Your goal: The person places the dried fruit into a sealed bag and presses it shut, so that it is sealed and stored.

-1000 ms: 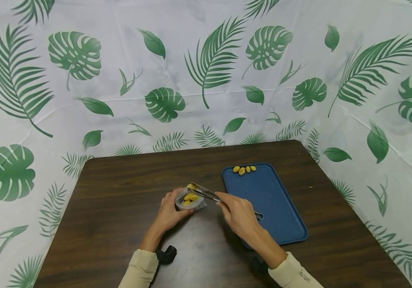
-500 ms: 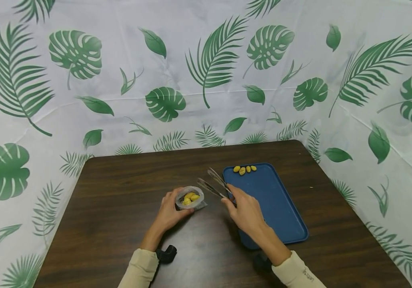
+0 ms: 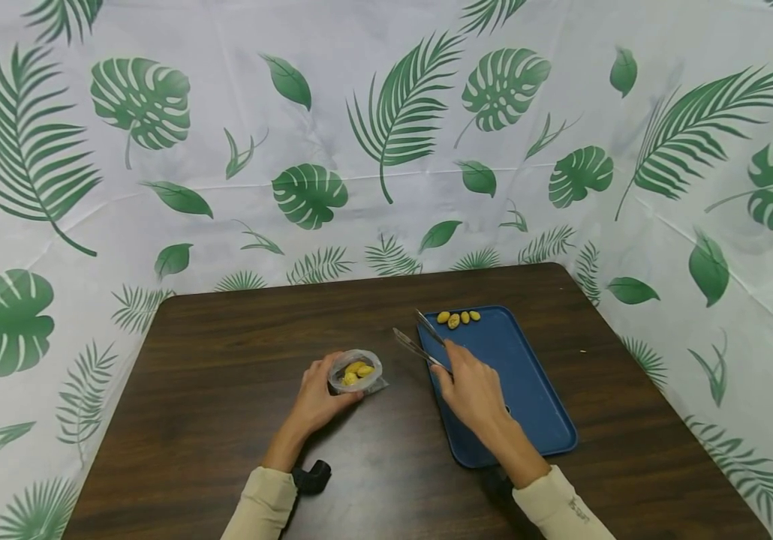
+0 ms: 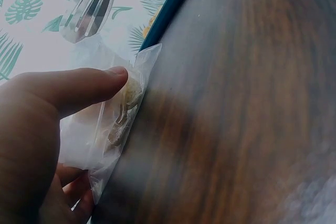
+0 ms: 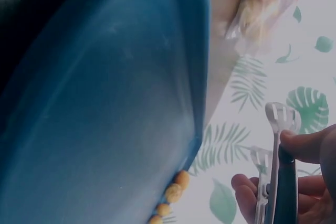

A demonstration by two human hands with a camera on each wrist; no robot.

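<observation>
My left hand [image 3: 315, 401] grips a clear plastic bag [image 3: 378, 385] from its left side, thumb at the front. The bag stands open-mouthed on the table, with several small yellow oval pieces [image 3: 357, 369] inside. In the left wrist view, the thumb presses on the bag [image 4: 97, 142]. My right hand [image 3: 474, 386] holds metal tongs [image 3: 410, 345] above the left part of a blue tray [image 3: 515, 375]. The tongs' ends are spread apart, with nothing between them. Slotted tips show on the tongs [image 5: 283, 116] in the right wrist view.
Several yellow pieces [image 3: 454, 321] lie in a row along the tray's far edge. The brown wooden table [image 3: 245, 337] extends around the tray and bag. A white cloth with green leaves [image 3: 224, 135] hangs behind. A black strap [image 3: 312, 477] is at the left wrist.
My right hand has drawn the tongs away from the bag, rightward to the tray. The tongs' ends have spread, and the piece they held is back among those in the bag. My left hand stays put.
</observation>
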